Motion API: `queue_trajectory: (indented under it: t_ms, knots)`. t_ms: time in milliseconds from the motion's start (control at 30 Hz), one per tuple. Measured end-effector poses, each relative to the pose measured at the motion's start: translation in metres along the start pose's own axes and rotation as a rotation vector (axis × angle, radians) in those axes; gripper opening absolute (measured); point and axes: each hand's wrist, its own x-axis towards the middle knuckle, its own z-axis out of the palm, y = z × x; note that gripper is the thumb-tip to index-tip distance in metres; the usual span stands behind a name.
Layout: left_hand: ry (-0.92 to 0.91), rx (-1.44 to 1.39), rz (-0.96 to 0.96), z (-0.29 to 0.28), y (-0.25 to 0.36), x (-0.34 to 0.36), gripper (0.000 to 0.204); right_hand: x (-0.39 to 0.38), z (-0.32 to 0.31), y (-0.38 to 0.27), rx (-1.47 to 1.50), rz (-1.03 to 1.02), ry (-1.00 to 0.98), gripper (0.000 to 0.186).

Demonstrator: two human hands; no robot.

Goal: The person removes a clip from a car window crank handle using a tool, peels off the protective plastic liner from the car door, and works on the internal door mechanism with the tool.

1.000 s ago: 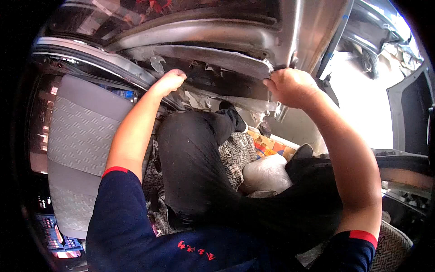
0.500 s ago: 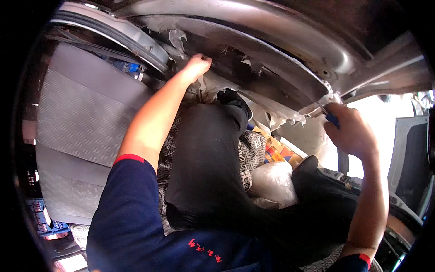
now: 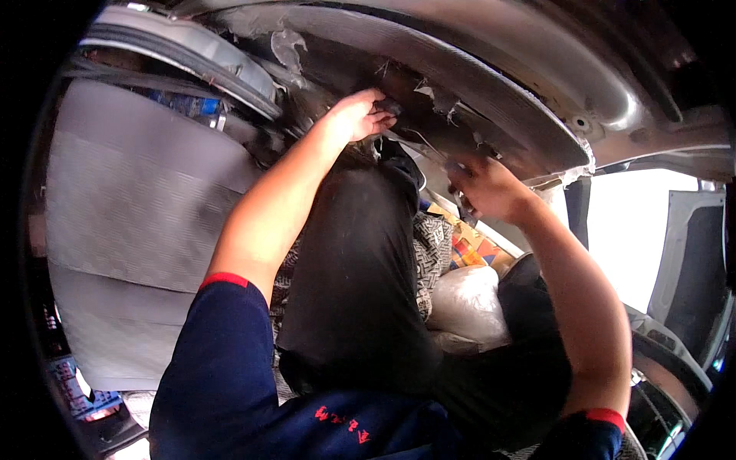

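Note:
My left hand [image 3: 360,116] is up against the torn underside of a dark curved panel [image 3: 460,69] in the vehicle. Its fingers are curled, with something dark at the fingertips that I cannot make out. To its right, my right hand [image 3: 493,190] is closed round a blue-handled tool with a thin metal shaft [image 3: 428,142]. The shaft points up and left toward my left hand; most of the handle is hidden by the fingers. Ragged pale film [image 3: 438,98] hangs from the panel between and above the hands.
A grey patterned seat [image 3: 138,222] stands on the left, beside the door frame [image 3: 192,69]. My dark-trousered leg [image 3: 345,291] lies below the hands. Right of it are a clear plastic bag [image 3: 469,303] and an orange-yellow box [image 3: 469,247]. A bright opening [image 3: 640,230] is at right.
My right hand has moved left with the tool, from the panel's right end toward its middle. My left hand has shifted slightly right and its fingers have loosened. The view has tilted a little.

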Motion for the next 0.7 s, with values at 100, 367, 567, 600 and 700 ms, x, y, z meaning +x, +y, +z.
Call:
queue_trajectory:
  t_ms: [100, 367, 567, 600, 700]
  knots:
    - [0.036, -0.041, 0.019, 0.021, -0.004, -0.003, 0.019, 0.087, 0.032, 0.073, -0.351, -0.473, 0.43, 0.039]
    - [0.001, 0.138, -0.051, 0.017, 0.008, -0.008, 0.031, 0.083, 0.08, 0.087, 0.503, -0.093, 0.459, 0.049]
    - [0.082, 0.143, -0.049, 0.023, 0.004, -0.013, 0.038, 0.055, 0.055, 0.068, 0.325, -0.185, 0.44, 0.049]
    - [0.126, 0.115, -0.056, 0.023, 0.005, -0.013, 0.038, 0.066, 0.058, 0.075, 0.339, -0.193, 0.436, 0.049]
    - [0.162, 0.123, -0.037, 0.038, 0.001, -0.01, 0.035, 0.1, 0.054, 0.1, 0.164, -0.288, 0.375, 0.053]
